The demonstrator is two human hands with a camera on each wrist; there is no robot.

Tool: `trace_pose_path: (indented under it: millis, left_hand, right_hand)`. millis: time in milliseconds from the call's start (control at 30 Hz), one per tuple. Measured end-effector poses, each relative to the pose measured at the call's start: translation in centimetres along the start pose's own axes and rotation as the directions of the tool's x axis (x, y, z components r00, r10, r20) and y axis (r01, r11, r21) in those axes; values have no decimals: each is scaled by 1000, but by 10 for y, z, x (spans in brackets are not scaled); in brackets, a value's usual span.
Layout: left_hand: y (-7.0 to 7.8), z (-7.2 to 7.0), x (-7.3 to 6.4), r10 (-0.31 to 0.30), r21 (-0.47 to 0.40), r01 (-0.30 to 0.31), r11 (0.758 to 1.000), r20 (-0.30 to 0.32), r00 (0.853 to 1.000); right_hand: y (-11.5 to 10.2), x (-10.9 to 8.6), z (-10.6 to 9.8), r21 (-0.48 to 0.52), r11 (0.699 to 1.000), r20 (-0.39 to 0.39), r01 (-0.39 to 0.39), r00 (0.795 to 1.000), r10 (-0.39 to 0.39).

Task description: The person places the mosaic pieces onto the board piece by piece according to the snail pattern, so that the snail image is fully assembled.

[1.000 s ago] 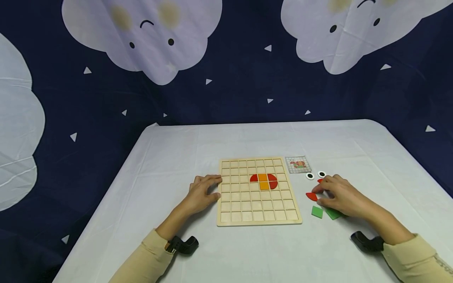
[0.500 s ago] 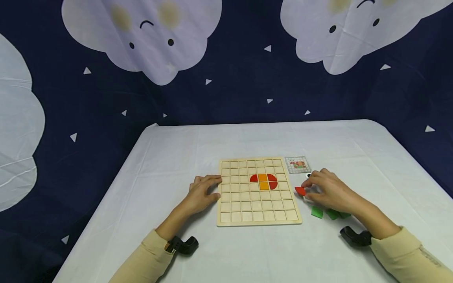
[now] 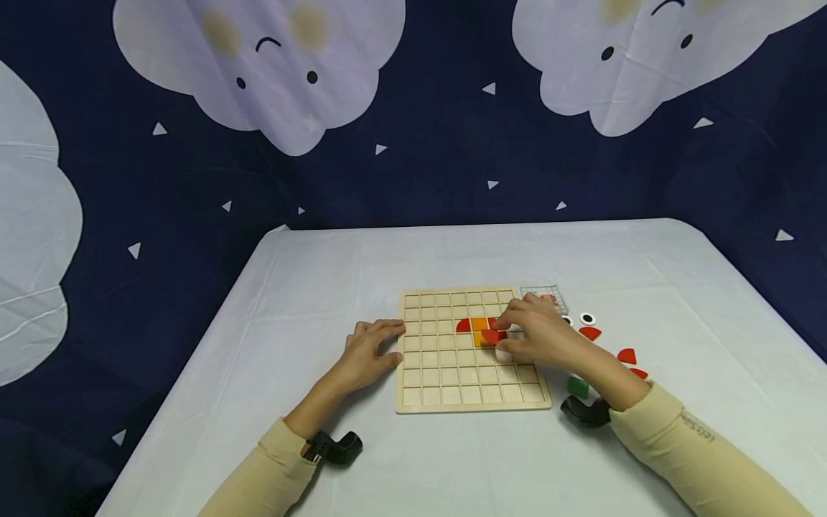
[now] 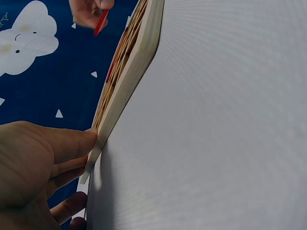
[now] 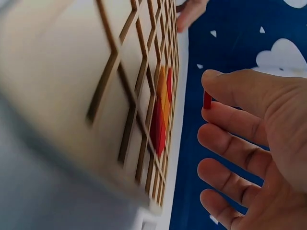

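A square wooden grid board (image 3: 439,377) lies on the table. My left hand (image 3: 365,355) rests against its left edge, thumb and fingers touching the side with the fingers fairly straight. Over the right half of the board, my right hand (image 3: 543,334) pinches a red quarter-round tile (image 3: 492,337) between thumb and index finger. The right wrist view shows this red tile (image 5: 207,99) edge-on, held apart from the board, the other fingers loosely bent. Orange square tiles (image 3: 479,323) sit in the grid beside a red tile (image 3: 463,326); more red to their right is partly hidden by my hand.
A small pattern card (image 3: 540,291) lies past the board's upper right corner, partly covered by my right hand. Right of the board are white eye discs (image 3: 586,318), red tiles (image 3: 590,333) and a green tile (image 3: 578,388) beside my forearm. A dark cloud-print cloth (image 3: 426,165) hangs behind.
My right hand has picked up a red tile from the loose pieces on the right and carried it left over the board. My left hand has stayed in place.
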State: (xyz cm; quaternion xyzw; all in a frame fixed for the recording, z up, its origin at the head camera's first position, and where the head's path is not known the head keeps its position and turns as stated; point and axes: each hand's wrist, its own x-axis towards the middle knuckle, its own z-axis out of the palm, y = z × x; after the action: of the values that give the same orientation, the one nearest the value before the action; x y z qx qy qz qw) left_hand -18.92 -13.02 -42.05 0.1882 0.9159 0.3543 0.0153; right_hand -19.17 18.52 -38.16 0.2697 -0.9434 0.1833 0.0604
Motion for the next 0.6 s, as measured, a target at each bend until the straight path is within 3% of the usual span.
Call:
trace_pose_path:
  millis: [233, 600]
  left_hand:
    - [-1, 0, 0, -1, -4, 1, 1000, -2, 1000]
    - [0, 0, 0, -8, 0, 8, 1000, 1, 1000]
  right_hand:
    - [-12, 19, 13, -8, 999, 19, 48, 999, -48]
    - [-18, 31, 25, -12, 999, 80, 39, 996, -38]
